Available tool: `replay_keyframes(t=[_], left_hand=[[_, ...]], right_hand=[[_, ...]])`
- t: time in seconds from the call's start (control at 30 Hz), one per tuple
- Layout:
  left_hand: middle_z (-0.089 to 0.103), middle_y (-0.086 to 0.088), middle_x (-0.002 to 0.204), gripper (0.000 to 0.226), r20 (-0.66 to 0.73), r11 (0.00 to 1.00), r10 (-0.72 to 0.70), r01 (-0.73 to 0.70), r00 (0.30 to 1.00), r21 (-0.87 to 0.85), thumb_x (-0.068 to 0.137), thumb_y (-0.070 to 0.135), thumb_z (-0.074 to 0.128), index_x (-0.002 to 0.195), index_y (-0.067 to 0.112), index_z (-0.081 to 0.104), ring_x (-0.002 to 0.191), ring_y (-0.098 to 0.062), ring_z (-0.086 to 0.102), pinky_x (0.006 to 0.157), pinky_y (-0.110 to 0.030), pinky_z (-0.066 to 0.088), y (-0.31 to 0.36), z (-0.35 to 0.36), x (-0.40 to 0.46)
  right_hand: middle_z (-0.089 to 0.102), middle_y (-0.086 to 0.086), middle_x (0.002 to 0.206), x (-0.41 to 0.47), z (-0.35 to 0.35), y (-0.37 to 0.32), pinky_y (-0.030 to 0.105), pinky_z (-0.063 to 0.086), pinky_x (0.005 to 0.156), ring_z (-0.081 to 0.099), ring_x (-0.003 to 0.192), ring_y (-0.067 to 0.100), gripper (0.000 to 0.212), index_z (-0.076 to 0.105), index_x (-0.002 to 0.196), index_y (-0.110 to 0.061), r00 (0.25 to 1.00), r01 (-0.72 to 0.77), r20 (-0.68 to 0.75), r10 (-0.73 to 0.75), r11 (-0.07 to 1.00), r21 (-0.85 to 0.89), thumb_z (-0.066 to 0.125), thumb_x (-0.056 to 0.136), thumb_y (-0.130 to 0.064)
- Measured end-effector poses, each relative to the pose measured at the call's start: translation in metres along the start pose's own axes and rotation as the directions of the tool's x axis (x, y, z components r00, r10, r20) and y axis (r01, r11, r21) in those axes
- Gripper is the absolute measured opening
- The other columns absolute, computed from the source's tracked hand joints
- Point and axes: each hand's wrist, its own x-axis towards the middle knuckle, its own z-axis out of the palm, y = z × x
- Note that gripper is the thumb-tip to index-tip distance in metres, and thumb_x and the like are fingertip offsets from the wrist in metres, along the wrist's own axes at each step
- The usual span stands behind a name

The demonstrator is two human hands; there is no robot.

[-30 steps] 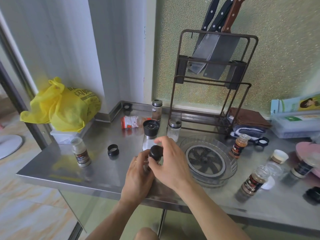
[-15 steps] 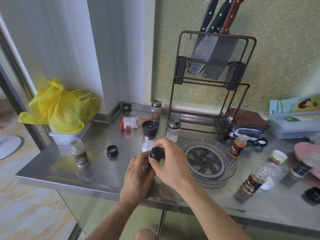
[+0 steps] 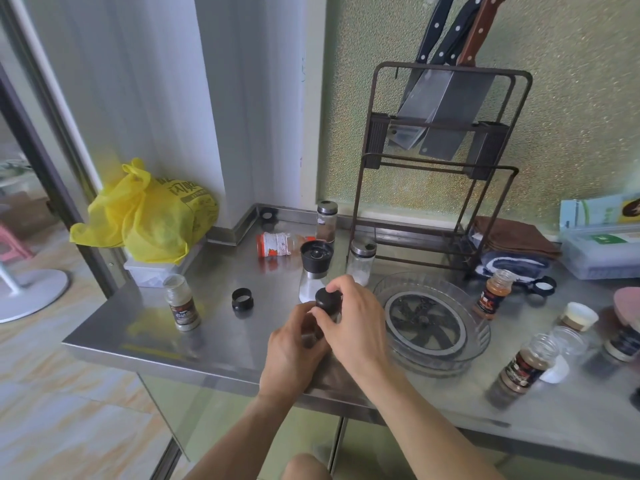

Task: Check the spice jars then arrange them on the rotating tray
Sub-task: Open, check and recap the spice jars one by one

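My left hand (image 3: 294, 348) grips the body of a small spice jar (image 3: 320, 323) above the steel counter's front edge. My right hand (image 3: 356, 327) is closed on the jar's black cap (image 3: 327, 300). The clear rotating tray (image 3: 481, 337) lies just right of my hands with nothing on it. Other jars stand around: a capless one (image 3: 181, 308) at the left, a black-topped grinder (image 3: 314, 270), a glass shaker (image 3: 360, 263), a tall jar (image 3: 326, 221) at the back, a red-labelled jar (image 3: 277, 244) lying on its side, an orange jar (image 3: 492, 297), and a capless brown jar (image 3: 526, 365) at the right.
A loose black cap (image 3: 242, 299) lies left of my hands. A knife rack (image 3: 446, 161) with cleavers stands behind the tray, with folded cloths (image 3: 512, 244) beside it. A yellow bag (image 3: 145, 216) sits at the far left. Lids and small containers (image 3: 578, 317) crowd the right end.
My right fingers have shifted slightly around the black cap while the left hand keeps the jar in place. The jars on the counter have not moved.
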Motion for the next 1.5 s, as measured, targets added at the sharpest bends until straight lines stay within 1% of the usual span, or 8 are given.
replay_keyframes(t=[0.33,0.47,0.6,0.83,0.93,1.07,1.33,1.5], left_hand=[[0.067,0.009,0.113,0.039,-0.182,0.994,0.083,-0.07,0.98,0.081,0.084,0.028,0.062,0.123,0.024,0.059,0.107,-0.007,0.063,0.095,-0.036,0.054,0.004,-0.03,-0.01],[0.057,-0.002,0.104,0.037,-0.56,0.969,0.204,-0.084,0.803,0.234,0.081,0.0,0.069,0.115,0.011,0.058,0.098,-0.022,0.058,0.087,-0.041,0.052,-0.001,-0.075,-0.007],[0.045,-0.019,0.13,0.058,-0.734,0.959,0.138,0.095,0.665,0.266,0.078,0.004,0.071,0.13,0.005,0.047,0.125,-0.034,0.042,0.107,-0.042,0.035,-0.012,-0.115,0.008],[0.048,-0.018,0.146,0.087,-0.48,0.912,-0.202,0.342,0.854,0.225,0.08,0.025,0.081,0.148,0.006,0.03,0.134,-0.039,0.047,0.105,-0.046,0.039,-0.047,-0.142,0.03],[0.066,-0.022,0.123,0.058,-0.42,0.879,-0.257,0.392,0.87,0.273,0.083,0.024,0.078,0.127,0.002,0.046,0.112,-0.044,0.06,0.079,-0.04,0.039,-0.052,-0.144,0.034],[0.073,-0.02,0.096,0.034,-0.459,0.879,-0.217,0.377,0.862,0.292,0.083,0.023,0.078,0.097,0.004,0.053,0.09,-0.044,0.063,0.067,-0.036,0.033,-0.045,-0.147,0.032],[0.064,0.005,0.091,0.032,-0.417,0.975,0.014,0.08,0.909,0.209,0.077,0.034,0.084,0.102,0.022,0.068,0.078,-0.013,0.063,0.064,-0.02,0.041,0.032,-0.137,0.02],[0.066,0.012,0.091,0.036,-0.273,0.989,0.133,-0.109,0.953,0.1,0.072,0.034,0.089,0.101,0.032,0.068,0.079,-0.004,0.065,0.074,-0.021,0.052,0.097,-0.1,0.004]], right_hand=[[0.062,-0.003,0.107,-0.007,-0.007,-0.005,0.033,0.054,0.079,0.06,0.1,0.022,0.043,0.052,0.109,-0.024,0.996,0.08,-0.023,-0.084,0.986,-0.145,0.081,0.081,-0.039],[0.062,0.002,0.109,-0.006,-0.001,-0.043,0.028,0.05,0.077,0.058,0.099,0.023,0.027,0.06,0.108,-0.014,0.934,0.313,-0.136,-0.33,0.941,-0.132,0.076,0.086,-0.019],[0.056,0.007,0.126,0.004,0.042,-0.079,0.036,0.058,0.082,0.057,0.111,0.027,0.033,0.057,0.122,-0.014,0.92,0.381,0.142,-0.364,0.918,-0.114,0.068,0.092,-0.007],[0.018,0.019,0.163,0.035,0.109,-0.088,0.049,0.046,0.097,0.041,0.13,0.044,0.068,0.035,0.15,-0.017,0.808,0.353,0.572,-0.141,0.893,-0.28,0.058,0.09,0.005],[0.038,0.018,0.15,0.04,0.116,-0.087,0.048,0.046,0.096,0.046,0.126,0.043,0.062,0.04,0.148,-0.016,0.786,0.387,0.603,-0.136,0.869,-0.308,0.057,0.092,0.003],[0.051,0.017,0.125,0.037,0.103,-0.091,0.04,0.044,0.079,0.055,0.113,0.039,0.043,0.051,0.126,-0.007,0.849,0.355,0.49,-0.199,0.901,-0.249,0.061,0.087,0.01],[0.056,0.0,0.112,0.034,-0.022,-0.108,0.015,0.044,0.088,0.058,0.104,0.015,0.042,0.062,0.126,-0.022,0.942,0.335,-0.084,-0.324,0.917,0.216,0.073,0.086,-0.018],[0.071,0.003,0.106,0.027,-0.108,-0.095,0.018,0.059,0.08,0.074,0.092,0.008,0.029,0.068,0.108,-0.013,0.998,0.063,-0.025,-0.063,0.707,0.704,0.079,0.083,-0.003]])
